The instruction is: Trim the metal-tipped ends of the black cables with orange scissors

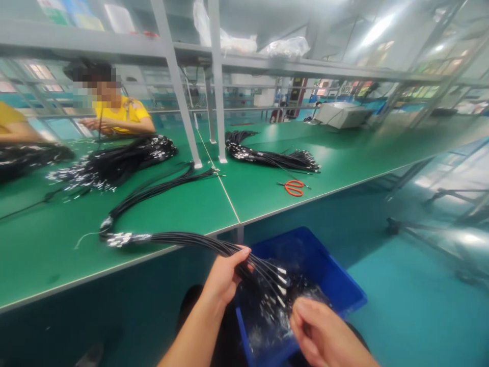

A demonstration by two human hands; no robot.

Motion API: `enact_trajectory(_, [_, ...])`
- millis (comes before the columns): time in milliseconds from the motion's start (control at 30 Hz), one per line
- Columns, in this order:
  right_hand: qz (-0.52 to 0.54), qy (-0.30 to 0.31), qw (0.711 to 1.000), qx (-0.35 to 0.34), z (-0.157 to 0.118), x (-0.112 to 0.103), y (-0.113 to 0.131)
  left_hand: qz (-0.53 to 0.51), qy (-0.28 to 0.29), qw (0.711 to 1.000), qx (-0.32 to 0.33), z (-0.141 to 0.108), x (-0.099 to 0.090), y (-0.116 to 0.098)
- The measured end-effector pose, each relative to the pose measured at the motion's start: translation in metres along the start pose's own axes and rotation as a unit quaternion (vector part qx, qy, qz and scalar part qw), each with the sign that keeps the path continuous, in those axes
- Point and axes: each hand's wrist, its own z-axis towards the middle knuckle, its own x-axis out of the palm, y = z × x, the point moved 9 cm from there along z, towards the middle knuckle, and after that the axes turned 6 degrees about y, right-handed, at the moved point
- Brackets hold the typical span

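My left hand is wrapped round a bundle of black cables near its free ends. From my grip the cables fan out to the right, several of them tipped with white ends. The rest of the bundle runs left over the table edge and curves back on the green table, with a white wrap at the bend. Just right of the tips is my right hand, its fingers curled together; whatever lies between them is hidden. Below both hands stands a blue bin with dark and clear scraps inside.
Red-handled scissors lie on the green table, near another black cable bundle. Larger cable piles lie at the left, where a person in yellow works across the table. Metal posts carry a shelf overhead.
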Motion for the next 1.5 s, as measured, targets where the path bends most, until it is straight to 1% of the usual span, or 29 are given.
enact_trajectory(67, [-0.001, -0.026, 0.999, -0.023, 0.005, -0.004, 0.002, 0.008, 0.005, 1.0, -0.015, 0.0, 0.002, 0.002])
enact_trajectory(133, [-0.022, -0.044, 0.998, -0.043, 0.013, -0.001, 0.005, 0.016, 0.004, 1.0, -0.025, -0.001, 0.002, 0.004])
enact_trajectory(267, [-0.095, -0.037, 0.993, -0.068, 0.03, 0.015, 0.01, 0.03, 0.005, 0.999, -0.028, -0.005, -0.004, 0.009])
enact_trajectory(333, [-0.111, -0.033, 0.991, -0.072, 0.037, 0.018, 0.009, 0.035, 0.015, 0.999, -0.021, -0.01, -0.007, 0.014])
enact_trajectory(400, [-0.107, -0.031, 0.992, -0.061, 0.041, 0.016, 0.002, 0.047, 0.035, 0.998, -0.023, -0.017, -0.007, 0.022])
enact_trajectory(533, [-0.068, -0.018, 0.997, -0.018, 0.04, 0.015, -0.017, 0.087, 0.082, 0.991, -0.058, -0.033, -0.003, 0.041])
enact_trajectory(667, [-0.03, -0.026, 0.999, -0.012, 0.03, 0.014, -0.02, 0.124, 0.102, 0.985, -0.071, -0.035, -0.003, 0.041])
enact_trajectory(733, [-0.027, -0.055, 0.998, -0.026, 0.024, 0.008, -0.017, 0.135, 0.111, 0.981, -0.079, -0.032, -0.002, 0.039])
enact_trajectory(800, [-0.035, -0.113, 0.991, -0.061, 0.016, -0.005, -0.009, 0.142, 0.11, 0.981, -0.078, -0.029, -0.002, 0.037])
enact_trajectory(867, [-0.056, -0.182, 0.976, -0.108, 0.005, -0.018, 0.002, 0.145, 0.097, 0.982, -0.066, -0.025, -0.002, 0.035])
enact_trajectory(900, [-0.071, -0.205, 0.968, -0.128, 0.0, -0.021, 0.008, 0.147, 0.089, 0.983, -0.059, -0.024, -0.003, 0.035])
enact_trajectory(933, [-0.089, -0.214, 0.962, -0.142, -0.003, -0.022, 0.013, 0.149, 0.084, 0.984, -0.054, -0.023, -0.003, 0.034])
enact_trajectory(967, [-0.108, -0.209, 0.961, -0.149, -0.003, -0.019, 0.017, 0.152, 0.081, 0.984, -0.051, -0.022, -0.003, 0.034])
enact_trajectory(1033, [-0.139, -0.166, 0.966, -0.14, 0.003, -0.009, 0.022, 0.158, 0.086, 0.982, -0.051, -0.021, -0.002, 0.032])
enact_trajectory(1133, [-0.151, -0.082, 0.98, -0.096, 0.019, 0.007, 0.017, 0.166, 0.104, 0.979, -0.061, -0.021, 0.001, 0.029])
enact_trajectory(1200, [-0.132, -0.044, 0.988, -0.065, 0.027, 0.013, 0.011, 0.17, 0.11, 0.977, -0.065, -0.023, 0.002, 0.028])
enact_trajectory(1333, [-0.061, -0.019, 0.997, -0.036, 0.031, 0.013, 0.0, 0.187, 0.109, 0.974, -0.069, -0.025, -0.001, 0.033])
enact_trajectory(1433, [-0.014, -0.016, 0.999, -0.038, 0.023, 0.01, -0.004, 0.198, 0.102, 0.973, -0.068, -0.022, -0.004, 0.037])
enact_trajectory(1500, [0.013, -0.013, 0.999, -0.043, 0.016, 0.008, -0.006, 0.198, 0.095, 0.974, -0.06, -0.018, -0.005, 0.036])
